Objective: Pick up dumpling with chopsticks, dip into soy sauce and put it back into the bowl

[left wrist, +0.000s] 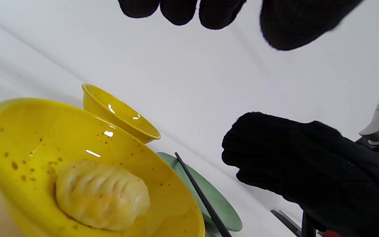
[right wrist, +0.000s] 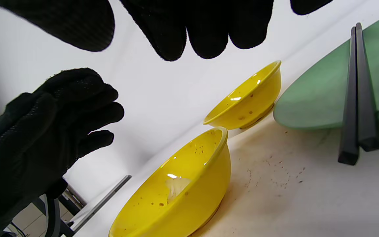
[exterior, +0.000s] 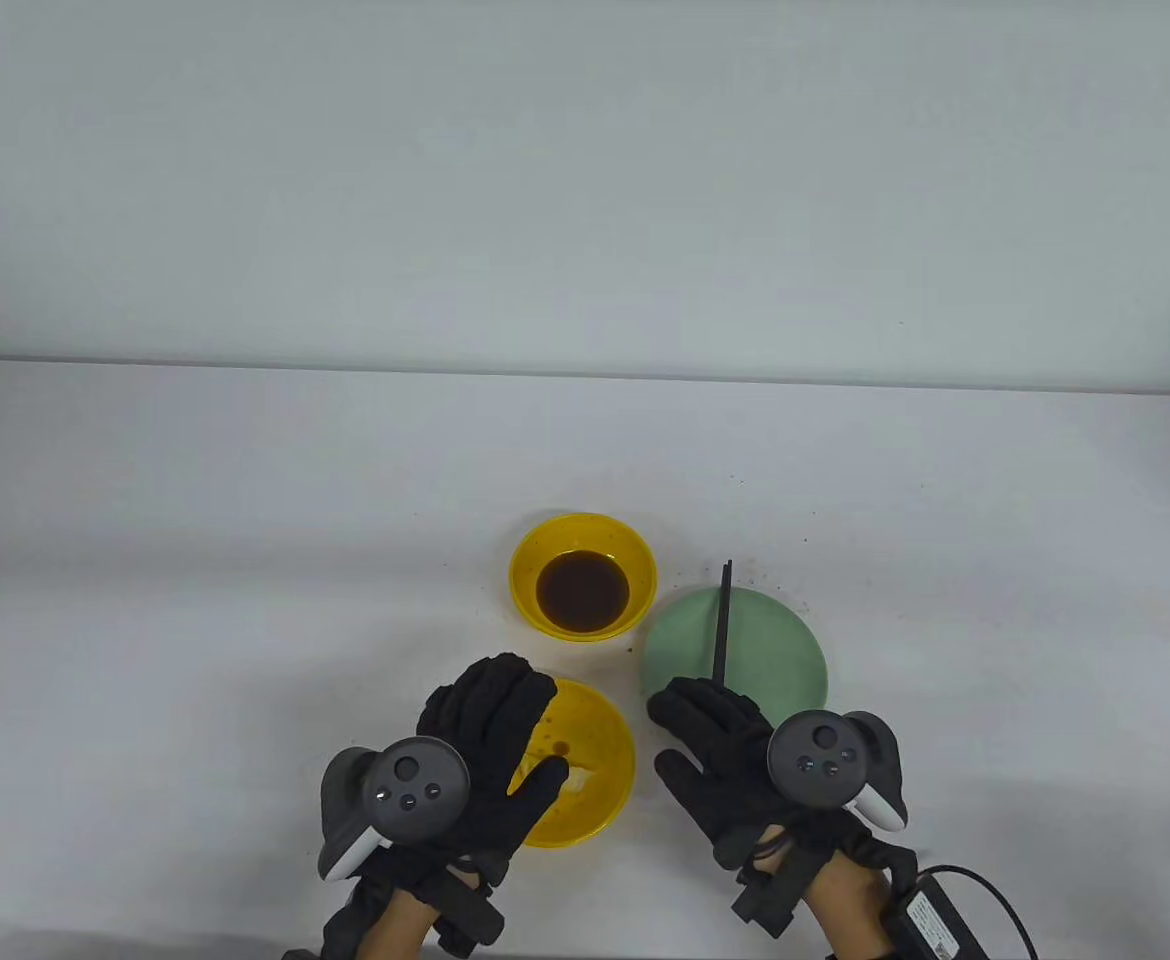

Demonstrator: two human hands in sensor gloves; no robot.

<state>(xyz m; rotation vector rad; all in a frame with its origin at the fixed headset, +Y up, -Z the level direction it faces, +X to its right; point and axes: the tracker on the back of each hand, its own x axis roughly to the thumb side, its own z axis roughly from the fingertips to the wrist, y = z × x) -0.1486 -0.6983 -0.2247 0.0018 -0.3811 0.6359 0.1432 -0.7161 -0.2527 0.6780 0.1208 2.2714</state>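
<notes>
**Chopsticks still on the plate, dumpling waiting in the bowl**

The dumpling [left wrist: 102, 194] lies in the near yellow bowl [exterior: 610, 745], low and centre in the table view. Sauce spots inside the bowl show in the left wrist view. Just above it in that frame stands the sauce bowl [exterior: 583, 576], filled with dark soy sauce [exterior: 582, 590]; the short gap between them likely keeps the dip brief.

The chopsticks [exterior: 722, 625] lie together across the green plate [exterior: 780, 650] at right of centre, their thick ends overhanging the near rim, which leaves them easy to take.

The left hand [exterior: 490, 750] hovers over the bowl's left side, fingers loosely spread, grip empty; it looks placed to steady the bowl, though contact cannot be told. The right hand [exterior: 720, 750] sits at the plate's lower edge, fingertips near the chopstick ends. The right wrist view shows its fingers relaxed and apart from the sticks, so its grip holds nothing.

Judging by this, taking up the chopsticks comes first. The desk [exterior: 245, 550] carries brown specks around the plate.
</notes>
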